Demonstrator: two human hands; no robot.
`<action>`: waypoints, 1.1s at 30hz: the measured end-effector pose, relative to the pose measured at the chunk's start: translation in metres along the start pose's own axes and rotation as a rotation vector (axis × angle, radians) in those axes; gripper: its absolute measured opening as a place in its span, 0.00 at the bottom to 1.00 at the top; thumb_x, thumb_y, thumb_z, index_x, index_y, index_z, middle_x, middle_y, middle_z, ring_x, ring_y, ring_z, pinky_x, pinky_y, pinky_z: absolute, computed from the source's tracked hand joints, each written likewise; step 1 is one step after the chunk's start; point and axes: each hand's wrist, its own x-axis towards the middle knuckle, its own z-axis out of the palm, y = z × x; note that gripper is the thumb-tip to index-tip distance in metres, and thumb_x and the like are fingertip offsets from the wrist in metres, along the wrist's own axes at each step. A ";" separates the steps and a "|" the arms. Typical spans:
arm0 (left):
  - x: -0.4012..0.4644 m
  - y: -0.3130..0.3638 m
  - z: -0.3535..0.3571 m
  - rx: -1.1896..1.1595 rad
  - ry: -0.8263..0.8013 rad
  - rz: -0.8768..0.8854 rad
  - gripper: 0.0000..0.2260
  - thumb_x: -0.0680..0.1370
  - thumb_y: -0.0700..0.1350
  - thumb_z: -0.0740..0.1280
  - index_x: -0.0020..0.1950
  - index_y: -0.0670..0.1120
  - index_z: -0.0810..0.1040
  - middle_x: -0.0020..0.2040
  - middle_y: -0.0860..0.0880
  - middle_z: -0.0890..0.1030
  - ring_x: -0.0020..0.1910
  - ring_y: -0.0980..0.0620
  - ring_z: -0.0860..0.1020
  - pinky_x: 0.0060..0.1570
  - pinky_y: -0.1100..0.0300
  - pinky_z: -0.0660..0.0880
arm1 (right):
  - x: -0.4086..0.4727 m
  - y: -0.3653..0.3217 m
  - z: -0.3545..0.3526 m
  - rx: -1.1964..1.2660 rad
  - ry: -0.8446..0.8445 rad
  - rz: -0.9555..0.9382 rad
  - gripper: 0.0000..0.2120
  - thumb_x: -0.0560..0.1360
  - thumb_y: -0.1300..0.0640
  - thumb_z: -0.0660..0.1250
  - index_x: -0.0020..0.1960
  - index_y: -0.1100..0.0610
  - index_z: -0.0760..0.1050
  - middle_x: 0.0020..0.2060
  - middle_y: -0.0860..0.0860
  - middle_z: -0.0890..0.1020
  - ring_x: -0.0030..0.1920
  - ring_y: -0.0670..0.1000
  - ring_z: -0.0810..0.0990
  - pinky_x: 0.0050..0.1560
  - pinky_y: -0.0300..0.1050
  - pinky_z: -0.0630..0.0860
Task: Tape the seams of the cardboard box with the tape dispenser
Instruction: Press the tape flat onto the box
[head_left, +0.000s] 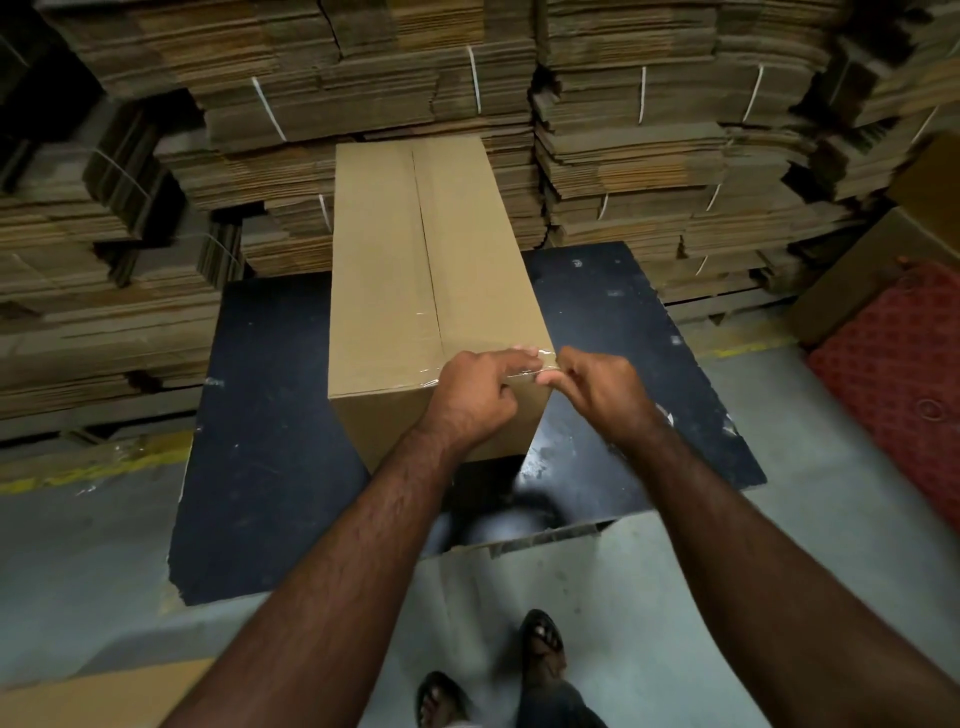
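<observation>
With your left hand (475, 395) and right hand (597, 387) both pinched on the clear tape (524, 370) at the cardboard box (405, 270) near edge, just ahead on the worktop (260, 415), keep it taut and press it flat, I'd judge.

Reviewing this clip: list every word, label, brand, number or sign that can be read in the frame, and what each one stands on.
None can be read. The cardboard box is plain on the faces in view, with only clear tape at its near edge, where the left hand and right hand work. The stacked flat cartons, black table and red mat show no print.
</observation>
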 end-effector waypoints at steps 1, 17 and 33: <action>-0.001 -0.001 0.001 -0.008 0.005 -0.002 0.28 0.68 0.34 0.59 0.62 0.53 0.83 0.65 0.56 0.80 0.67 0.57 0.76 0.71 0.62 0.67 | -0.001 0.002 -0.002 -0.038 -0.014 -0.027 0.24 0.77 0.35 0.57 0.40 0.57 0.71 0.28 0.48 0.72 0.29 0.54 0.73 0.31 0.43 0.60; -0.002 0.009 0.003 -0.113 0.092 -0.118 0.32 0.70 0.27 0.60 0.70 0.49 0.77 0.65 0.52 0.80 0.65 0.58 0.77 0.62 0.80 0.61 | -0.006 -0.061 0.025 0.875 -0.084 0.809 0.36 0.77 0.29 0.47 0.78 0.49 0.62 0.74 0.49 0.67 0.74 0.51 0.65 0.75 0.48 0.58; -0.034 -0.035 0.000 0.483 0.285 -0.129 0.28 0.84 0.56 0.44 0.80 0.45 0.58 0.81 0.47 0.56 0.80 0.50 0.53 0.78 0.47 0.52 | 0.008 -0.065 0.028 0.042 0.139 0.034 0.26 0.83 0.49 0.49 0.73 0.62 0.69 0.72 0.58 0.71 0.74 0.55 0.67 0.73 0.56 0.62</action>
